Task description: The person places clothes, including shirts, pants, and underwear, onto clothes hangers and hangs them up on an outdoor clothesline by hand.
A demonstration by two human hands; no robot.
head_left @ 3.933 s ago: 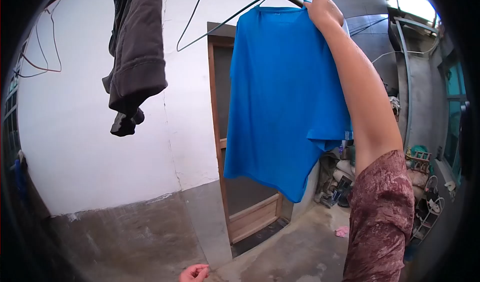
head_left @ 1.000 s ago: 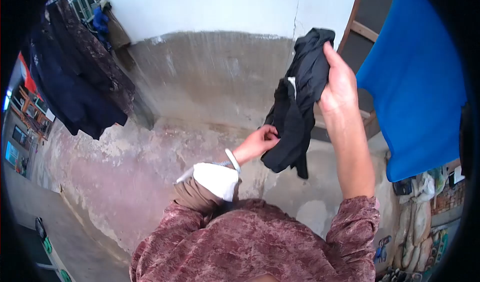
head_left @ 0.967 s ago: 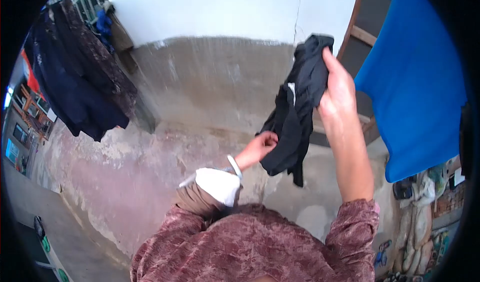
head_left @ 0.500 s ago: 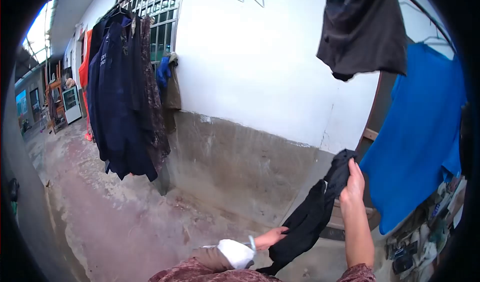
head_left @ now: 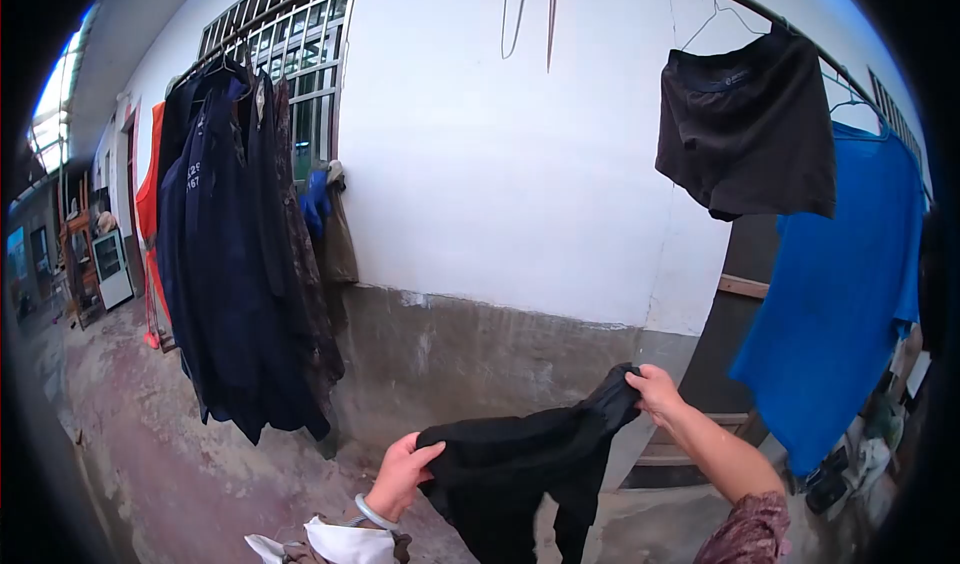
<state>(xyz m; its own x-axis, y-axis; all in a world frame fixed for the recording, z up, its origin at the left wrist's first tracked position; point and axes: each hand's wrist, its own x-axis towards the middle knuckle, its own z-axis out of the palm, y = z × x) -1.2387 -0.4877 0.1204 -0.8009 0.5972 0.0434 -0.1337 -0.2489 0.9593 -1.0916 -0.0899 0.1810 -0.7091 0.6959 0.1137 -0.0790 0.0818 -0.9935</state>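
A pair of black pants (head_left: 510,464) is stretched between my two hands at the bottom middle of the head view. My left hand (head_left: 402,472), with a pale bangle at the wrist, grips the upper left corner. The opposite corner is pinched in my right hand (head_left: 656,394), held a little higher. The fabric sags between them, and what look like two legs dangle below, cut off by the frame's lower edge.
A rail (head_left: 775,19) runs overhead. From it hang dark shorts (head_left: 750,124), a blue shirt (head_left: 840,294), dark jackets (head_left: 225,264) on the left and bare wire hangers (head_left: 515,14). A barred window (head_left: 315,84) and a white-and-grey wall (head_left: 500,204) stand behind.
My left hand has come up and left to the garment's other corner, spreading it wider. My right hand is lower and further left in view. The camera has tilted up, showing the rail.
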